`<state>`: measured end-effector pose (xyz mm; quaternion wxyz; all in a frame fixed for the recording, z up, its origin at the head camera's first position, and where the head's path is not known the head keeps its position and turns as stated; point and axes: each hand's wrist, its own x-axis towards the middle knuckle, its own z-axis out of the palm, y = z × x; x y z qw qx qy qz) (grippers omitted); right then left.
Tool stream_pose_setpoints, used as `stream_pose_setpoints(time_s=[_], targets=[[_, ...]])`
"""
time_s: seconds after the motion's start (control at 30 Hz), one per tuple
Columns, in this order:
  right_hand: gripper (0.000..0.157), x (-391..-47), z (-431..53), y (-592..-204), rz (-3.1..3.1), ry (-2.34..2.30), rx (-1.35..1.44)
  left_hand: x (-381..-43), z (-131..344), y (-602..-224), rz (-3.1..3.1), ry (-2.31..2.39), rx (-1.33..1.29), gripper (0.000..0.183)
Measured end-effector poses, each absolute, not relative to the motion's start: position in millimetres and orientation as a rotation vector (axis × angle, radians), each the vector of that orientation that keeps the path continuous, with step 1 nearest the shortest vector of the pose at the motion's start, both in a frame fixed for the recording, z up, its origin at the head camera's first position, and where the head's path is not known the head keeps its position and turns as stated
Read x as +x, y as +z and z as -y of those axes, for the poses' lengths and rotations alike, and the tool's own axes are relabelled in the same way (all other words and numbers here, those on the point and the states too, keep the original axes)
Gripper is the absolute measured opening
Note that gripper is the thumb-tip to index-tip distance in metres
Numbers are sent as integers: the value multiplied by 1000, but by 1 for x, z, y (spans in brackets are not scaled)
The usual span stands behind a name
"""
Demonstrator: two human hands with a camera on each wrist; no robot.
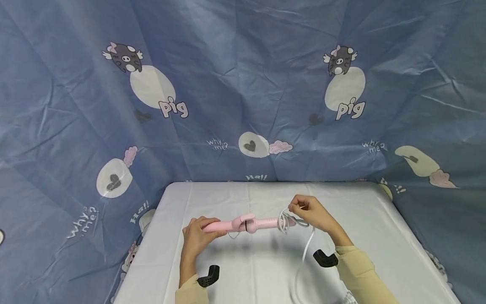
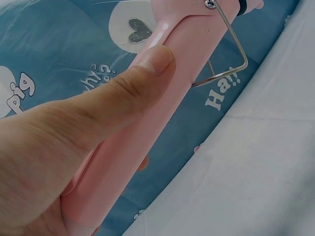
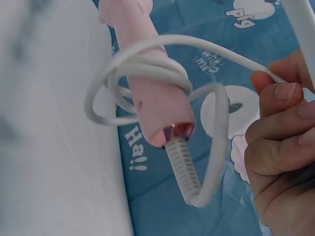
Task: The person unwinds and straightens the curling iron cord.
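A pink curling iron is held level above the white table. My left hand grips its barrel end, the thumb lying along the pink surface in the left wrist view. A thin wire stand sticks out from its side. White cord loops loosely around the handle end, leaving the iron through a ribbed sleeve. My right hand pinches the cord between thumb and fingers, just off the handle's right end. More cord hangs from there towards the table's near side.
The white-covered table spans the space below the hands. Blue curtain fabric printed with pigs surrounds its back and sides. Black wrist mounts sit at both sleeves. Something pale lies at the near edge by the right sleeve.
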<state>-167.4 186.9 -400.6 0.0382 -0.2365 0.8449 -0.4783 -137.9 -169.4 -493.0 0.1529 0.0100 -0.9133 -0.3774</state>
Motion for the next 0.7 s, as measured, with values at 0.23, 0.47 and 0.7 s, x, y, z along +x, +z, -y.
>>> stream_pose_setpoints(time_s=[0.23,0.47,0.7], targets=[[15,-161,-186,-405,-2515,-1515,-772,-139,171,-490,2601,-1101,39,40],[11,-153,-181,-402,-2489,-1529,-810,-140,172,-488,2591,-1118,45,44],[10,-147,-182,-412,-2425,-1544,-814,-139,172,-487,2584,-1130,46,42]])
